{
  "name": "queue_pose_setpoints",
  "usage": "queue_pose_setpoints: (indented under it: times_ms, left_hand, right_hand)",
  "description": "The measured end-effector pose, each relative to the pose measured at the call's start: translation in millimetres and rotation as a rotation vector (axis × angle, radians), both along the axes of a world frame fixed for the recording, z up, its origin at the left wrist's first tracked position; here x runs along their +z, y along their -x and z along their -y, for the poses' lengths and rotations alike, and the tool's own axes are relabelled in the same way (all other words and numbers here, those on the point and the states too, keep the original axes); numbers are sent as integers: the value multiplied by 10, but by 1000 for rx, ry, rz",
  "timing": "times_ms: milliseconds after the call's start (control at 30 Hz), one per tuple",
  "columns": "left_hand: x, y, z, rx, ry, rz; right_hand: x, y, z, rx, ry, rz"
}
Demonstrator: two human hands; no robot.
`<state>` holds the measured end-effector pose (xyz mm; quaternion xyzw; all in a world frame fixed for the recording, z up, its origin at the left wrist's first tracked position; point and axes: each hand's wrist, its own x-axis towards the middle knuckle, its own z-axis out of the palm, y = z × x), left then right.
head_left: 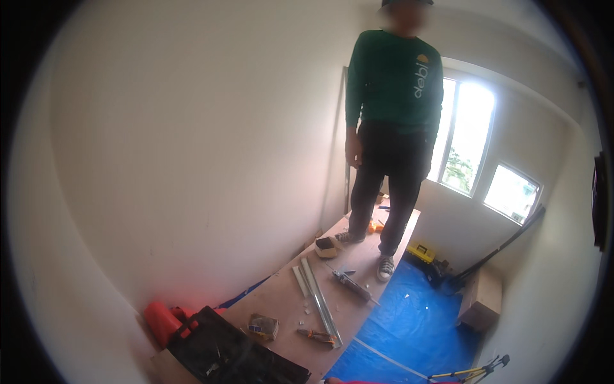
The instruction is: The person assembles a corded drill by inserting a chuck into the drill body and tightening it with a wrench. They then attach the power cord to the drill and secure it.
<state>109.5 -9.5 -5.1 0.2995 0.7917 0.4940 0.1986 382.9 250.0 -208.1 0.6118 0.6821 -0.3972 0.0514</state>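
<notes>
The long, pale, shiny metal strips [318, 301] lie loose on the pinkish-brown wooden surface [281, 297], at about six o'clock from the picture's centre, with an orange-and-grey tapered sealant cartridge [316, 335] beside their lower ends. As far as can be judged, the work is at a laid-out stage: the strips are unfixed, small pale scraps are strewn around them, and fitting and clearing up seem to be left. Neither the left hand nor the right hand of the wearer can be made out, so I cannot tell whether the fingers are wide, narrow or holding anything; a thin reddish sliver at six o'clock on the lower edge is too slight to name. From the strips, a dark grey caulking gun [353, 286] lies at two o'clock, a small open brown cardboard box [326, 247] at twelve, and a crumpled brown-and-dark packet [263, 326] at eight, with a wide black fabric tool bag [233, 355] beyond it and a bright red bag [163, 320] further out. At one o'clock a co-worker in a dark green long-sleeved top [396, 83] stands on the surface, arms hanging. Outward at three o'clock, a blue plastic sheet [416, 326] covers the floor, with a closed brown carton [481, 297] beyond.
</notes>
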Motion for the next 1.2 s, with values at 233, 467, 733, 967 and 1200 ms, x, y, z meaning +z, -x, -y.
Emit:
queue_pose_setpoints:
  times_ms: [233, 467, 733, 967, 1200]
  left_hand:
    - [-143, 8, -361, 19, -94, -25]
    - [-455, 33, -564, 75, -184, -50]
    - [-771, 152, -298, 128, -336, -112]
    - [-805, 347, -12, 33, -190, -185]
    - [-585, 229, -111, 50, -120, -141]
  right_hand:
    - [139, 60, -191, -32, 10, -58]
    - [132, 8, -264, -61, 29, -90]
    - [-300, -177, 247, -31, -34, -150]
    - [-561, -467, 548, -121, 7, -90]
    - [-118, -622, 266, -364, -178, -282]
